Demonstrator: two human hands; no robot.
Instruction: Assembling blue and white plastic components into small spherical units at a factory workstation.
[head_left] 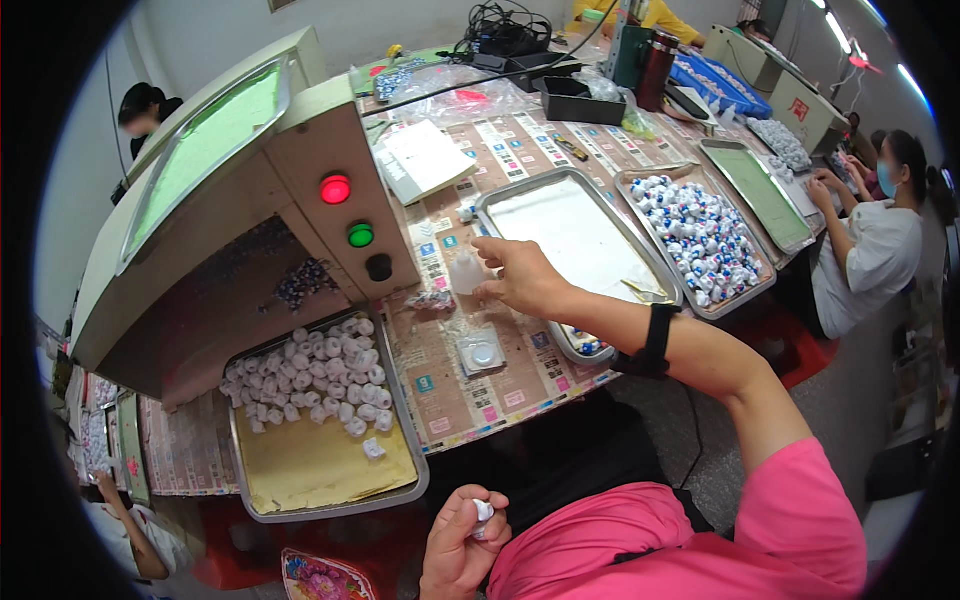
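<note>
My right hand (520,277) reaches out over the table and touches a small translucent white bottle (466,272) standing next to the near-empty metal tray (540,185). A black band sits on that wrist. My left hand (458,545) is low by my lap, fingers closed around a small white bottle cap piece (483,511). In front of the left hand is a metal tray (330,505) heaped with several small white bottles (318,375), half under a beige machine (240,180).
A tray of white and blue capped bottles (700,235) lies to the right, and an empty tray (760,190) beyond it. A small round clear lid (482,352) lies on the table. Other people work at the right (870,250), far left and lower left.
</note>
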